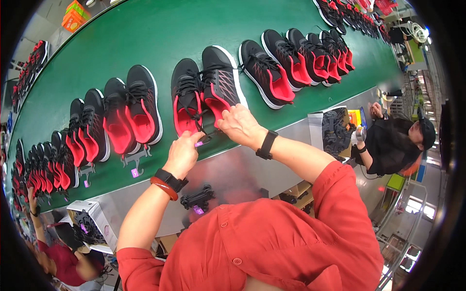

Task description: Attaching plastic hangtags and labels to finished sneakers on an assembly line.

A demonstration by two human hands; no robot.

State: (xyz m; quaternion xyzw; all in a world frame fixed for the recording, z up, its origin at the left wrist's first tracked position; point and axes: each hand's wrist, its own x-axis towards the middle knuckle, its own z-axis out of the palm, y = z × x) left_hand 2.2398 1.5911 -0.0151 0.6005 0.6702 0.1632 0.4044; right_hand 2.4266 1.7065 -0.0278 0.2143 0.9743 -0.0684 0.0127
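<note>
A pair of black sneakers with red lining stands in front of me on the green belt, toes pointing away: a left sneaker [186, 82] and a right sneaker [222, 72]. My left hand [182, 154] is closed at the left sneaker's heel, pinching a black plastic shoe hanger [208, 137] with a purple sticker. The hanger is partly hidden by my fingers. My right hand [241, 126] is closed around the heel collar of the right sneaker, its fingertips near the hanger's other end.
Rows of matching sneakers stand left [141, 92] and right [264, 72] on the belt [194, 24]; some at left carry hangers [138, 162]. Loose hangers [198, 198] lie by my body. Boxes of hangers stand left [105, 225] and right [315, 131]. Co-workers sit on both sides.
</note>
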